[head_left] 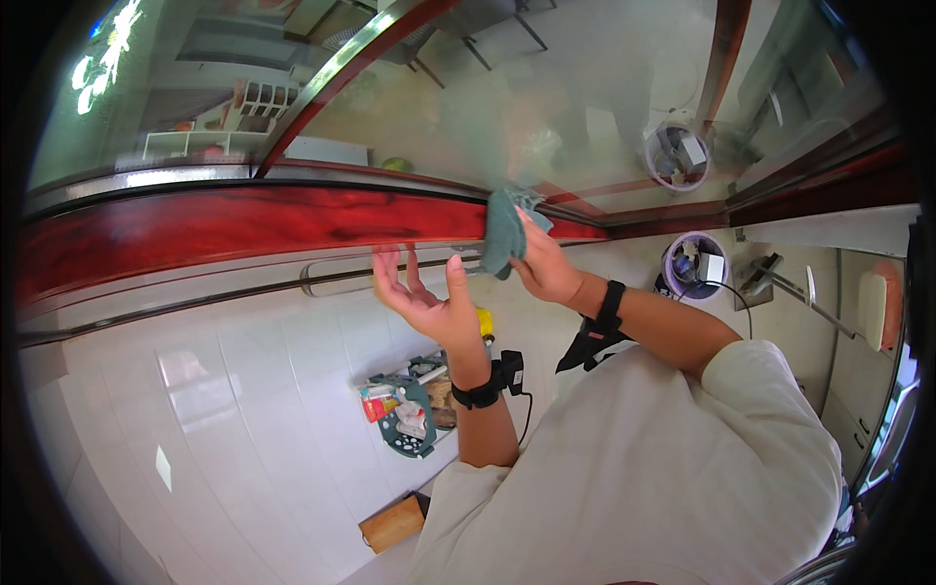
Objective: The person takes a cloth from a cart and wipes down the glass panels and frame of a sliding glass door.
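My right hand [548, 265] grips a grey-green cloth [504, 232]. The cloth is draped over the edge of a glossy red ledge [263, 216] and bunches up near the foot of a glass pane [468, 117]. My left hand [428, 303] is empty, palm up with its fingers apart. Its fingertips reach the ledge's lower edge; whether they press on it I cannot tell. Black straps circle both wrists. Below the ledge, close to my left hand, runs a dark metal rail [241, 295].
A green basket [418, 401] holding packets and other items sits low on the left. Nearby lies a wooden board [393, 523]. At right are a lilac-rimmed waste bin [671, 281] and a long-handled dustpan [757, 285]. A red-and-metal frame bar [322, 88] crosses the glass.
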Available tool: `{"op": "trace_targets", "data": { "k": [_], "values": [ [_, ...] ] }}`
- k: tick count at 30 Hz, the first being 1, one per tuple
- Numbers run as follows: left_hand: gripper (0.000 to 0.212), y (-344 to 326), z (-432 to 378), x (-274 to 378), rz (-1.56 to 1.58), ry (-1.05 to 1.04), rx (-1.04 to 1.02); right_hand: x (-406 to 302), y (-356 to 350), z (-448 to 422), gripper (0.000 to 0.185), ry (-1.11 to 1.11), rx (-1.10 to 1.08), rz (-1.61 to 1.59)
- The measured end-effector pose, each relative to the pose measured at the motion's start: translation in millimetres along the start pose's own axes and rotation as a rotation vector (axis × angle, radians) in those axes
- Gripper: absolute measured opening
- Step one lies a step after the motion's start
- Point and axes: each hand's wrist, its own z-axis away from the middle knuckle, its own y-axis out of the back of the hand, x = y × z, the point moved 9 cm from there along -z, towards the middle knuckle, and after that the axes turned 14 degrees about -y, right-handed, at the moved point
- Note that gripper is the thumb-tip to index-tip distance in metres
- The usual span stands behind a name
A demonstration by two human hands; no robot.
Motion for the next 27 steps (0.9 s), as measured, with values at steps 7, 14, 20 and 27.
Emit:
{"op": "trace_targets", "data": {
  "k": [7, 14, 20, 27],
  "values": [
    [0.115, -17.6, -16.9, 16.5, -0.234, -0.081, 0.112, 106.0, -0.4, 54.1, 0.051, -0.252, -0.118, 0.106],
    [0.116, -25.8, -10.7, 10.4, -0.351, -0.066, 0.073, 30.2, -8.6, 9.0, 0.051, -0.094, -0.123, 0.07],
    [0.108, -14.7, -11.2, 7.2, -0.301, -0.057, 0.069, -21.0, -5.9, -24.9, 0.05, 0.068, -0.1, -0.015],
    [0.097, -13.3, -15.5, 11.6, -0.233, -0.032, 0.09, 56.2, -10.9, 18.5, 0.056, 0.07, -0.13, 0.122]
  ]
}}
